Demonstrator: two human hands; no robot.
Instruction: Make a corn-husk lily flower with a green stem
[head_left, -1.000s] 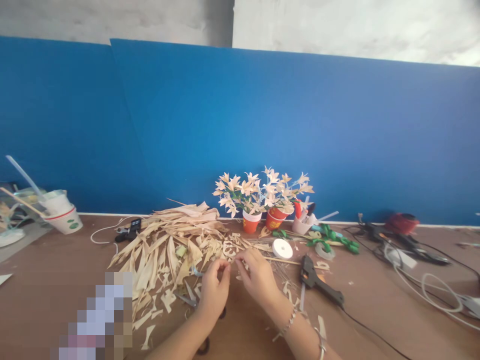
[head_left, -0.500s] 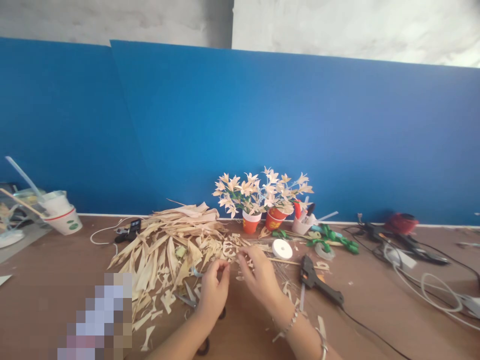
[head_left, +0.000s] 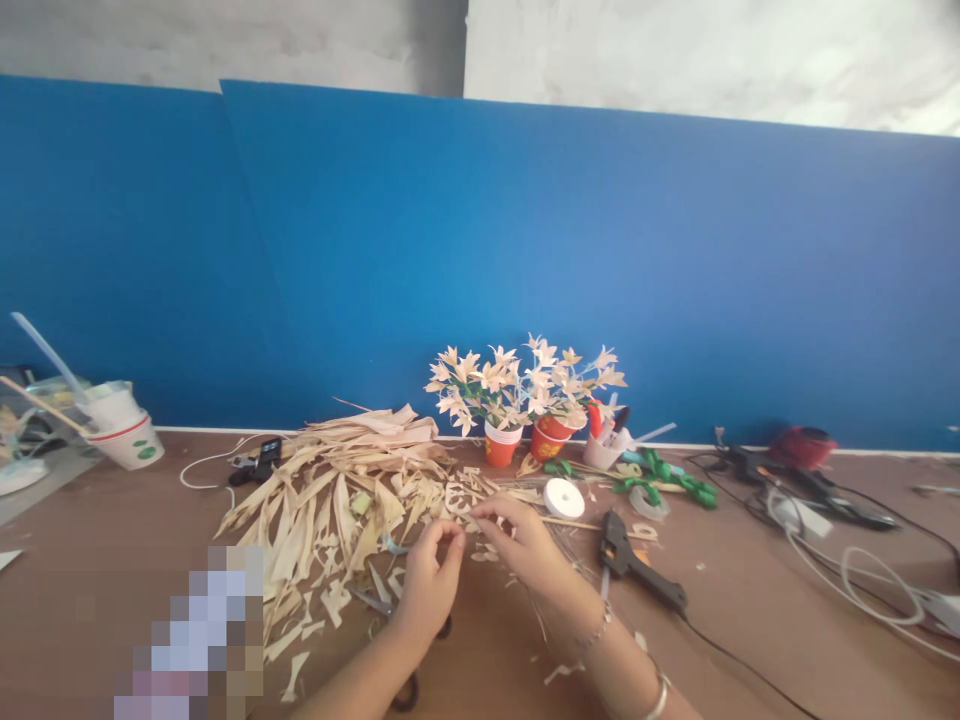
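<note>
My left hand (head_left: 433, 575) is closed in a pinch at the middle front, over the scissors (head_left: 373, 603). What its fingertips hold is too small to name. Just to its right, my right hand (head_left: 521, 540) has thumb and fingers pressed together, its tips close to the left fingertips; any item between them cannot be made out. Beyond and left of the hands spreads a pile of dried husks (head_left: 330, 490) with cut scraps. Behind them, pale flowers (head_left: 491, 378) stand in a red cup (head_left: 502, 444), beside more flowers in a second red cup (head_left: 551, 440).
A white tape roll (head_left: 564, 498) lies beyond my right hand, with a black glue gun (head_left: 637, 570) to the right. Green tape pieces (head_left: 660, 470) sit farther back. Cables (head_left: 847, 585) cover the far right. A white cup (head_left: 129, 442) stands at the left, before a blue partition (head_left: 375, 240).
My right hand has shifted slightly left and its fingers have come together near the left fingertips. The left hand has barely moved.
</note>
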